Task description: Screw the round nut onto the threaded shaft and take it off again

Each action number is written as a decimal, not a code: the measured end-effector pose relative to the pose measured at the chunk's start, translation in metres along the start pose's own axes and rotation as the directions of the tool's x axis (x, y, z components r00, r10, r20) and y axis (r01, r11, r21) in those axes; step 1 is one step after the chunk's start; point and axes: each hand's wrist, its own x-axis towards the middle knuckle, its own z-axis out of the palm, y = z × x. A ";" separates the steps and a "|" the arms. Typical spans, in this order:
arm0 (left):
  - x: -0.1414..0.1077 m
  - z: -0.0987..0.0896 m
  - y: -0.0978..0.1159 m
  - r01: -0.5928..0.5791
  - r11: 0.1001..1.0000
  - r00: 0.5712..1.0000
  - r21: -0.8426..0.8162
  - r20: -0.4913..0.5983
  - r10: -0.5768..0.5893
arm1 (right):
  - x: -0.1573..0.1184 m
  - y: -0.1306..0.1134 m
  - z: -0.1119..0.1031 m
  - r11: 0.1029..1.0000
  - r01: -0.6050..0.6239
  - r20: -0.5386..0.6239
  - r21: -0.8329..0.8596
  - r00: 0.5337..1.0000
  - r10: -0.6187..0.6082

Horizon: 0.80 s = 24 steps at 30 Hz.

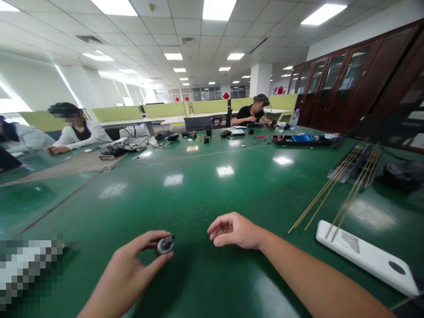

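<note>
Between the thumb and fingers of my left hand (132, 260) is a small round part (164, 244), pale at the rim and dark on its top, with a short dark piece sticking out. Its exact kind is too small to make out. My right hand (235, 232) hovers a short way to the right, fingers loosely curved and thumb apart, holding nothing. Both hands are above the glossy green table (205, 190).
On the right, thin wooden sticks (326, 190) lie near a long white case (364, 256) with a dark oval. Farther back are a black tray (300, 140), a water bottle (294, 119) and small electronic parts. Co-workers sit at the far side and left.
</note>
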 end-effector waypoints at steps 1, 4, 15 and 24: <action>0.014 0.013 0.008 -0.024 0.999 0.995 -0.025 0.093 0.027 | 0.000 0.000 -0.001 0.998 0.027 -0.050 -0.053 0.998 -0.030; 0.045 0.049 0.029 -0.104 0.989 0.976 -0.105 0.179 0.121 | -0.001 -0.003 -0.002 0.941 0.072 -0.202 -0.331 0.969 -0.145; 0.032 0.096 0.011 -0.123 0.967 0.987 -0.223 0.077 0.144 | -0.006 -0.008 0.007 0.684 0.070 -0.178 -0.726 0.942 -0.285; 0.037 0.094 0.017 -0.168 0.948 0.982 -0.271 0.038 0.185 | -0.005 -0.015 0.011 0.646 0.064 -0.192 -0.761 0.928 -0.318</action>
